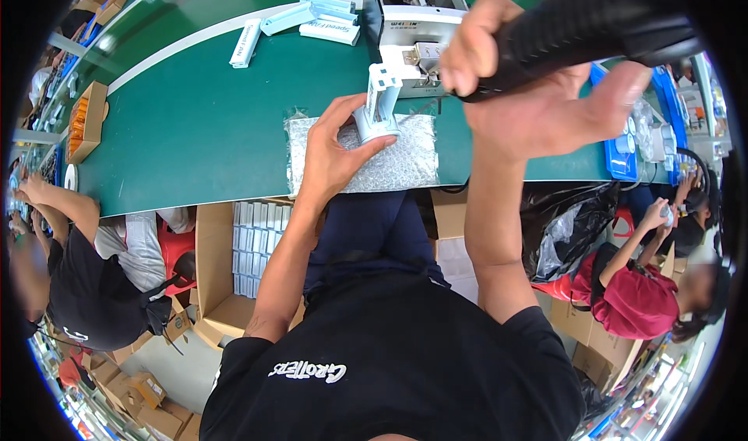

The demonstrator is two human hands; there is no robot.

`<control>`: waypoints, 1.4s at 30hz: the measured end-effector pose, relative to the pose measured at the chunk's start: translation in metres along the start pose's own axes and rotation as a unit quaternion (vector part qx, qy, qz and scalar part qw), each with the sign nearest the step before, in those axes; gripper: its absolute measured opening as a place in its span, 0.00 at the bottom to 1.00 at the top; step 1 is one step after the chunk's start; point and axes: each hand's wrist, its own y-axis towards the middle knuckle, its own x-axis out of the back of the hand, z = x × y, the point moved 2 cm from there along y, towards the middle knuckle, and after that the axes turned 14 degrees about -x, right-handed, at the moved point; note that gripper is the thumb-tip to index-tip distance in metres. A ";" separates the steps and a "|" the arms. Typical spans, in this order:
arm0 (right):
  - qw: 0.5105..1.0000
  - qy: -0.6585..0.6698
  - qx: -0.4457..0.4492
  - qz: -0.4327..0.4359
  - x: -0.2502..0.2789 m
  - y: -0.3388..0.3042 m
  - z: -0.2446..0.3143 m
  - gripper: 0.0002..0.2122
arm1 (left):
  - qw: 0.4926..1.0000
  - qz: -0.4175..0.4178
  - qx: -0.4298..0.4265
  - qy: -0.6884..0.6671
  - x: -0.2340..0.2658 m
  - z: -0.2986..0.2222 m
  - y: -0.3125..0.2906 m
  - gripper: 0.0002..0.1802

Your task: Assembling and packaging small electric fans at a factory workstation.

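Note:
My left hand (pixel 331 149) is closed round the lower part of a light blue plastic casing (pixel 379 132), which stands upright with an open slot in its frame. Under it lies a sheet of bubble wrap (pixel 413 156) on the green table. Raised on the right, close to the camera, my right hand (pixel 530 125) grips a black electric screwdriver (pixel 588 32). Its front end points left, toward the casing and a small screw feeder machine (pixel 417 36) just behind. Whether the bit touches anything, I cannot tell.
Several light blue casings (pixel 310 18) lie at the back of the table (pixel 187 121). An orange-filled carton (pixel 95 121) is at the left edge, a blue tray (pixel 615 156) at the right. Below the edge stands a carton of casings (pixel 214 246). People sit on both sides.

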 end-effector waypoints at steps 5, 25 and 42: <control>0.971 -0.236 0.002 -0.044 -0.013 0.001 -0.013 0.53 | 1.000 -0.003 0.013 -0.019 0.001 -0.003 0.001 0.35; 0.972 -0.231 0.023 -0.042 -0.012 0.007 -0.031 0.49 | 1.000 -0.007 -0.007 -0.001 0.001 -0.002 0.001 0.35; 0.938 -0.343 -0.017 0.050 0.024 0.018 -0.052 0.49 | 1.000 0.008 -0.004 -0.009 0.002 -0.012 0.002 0.34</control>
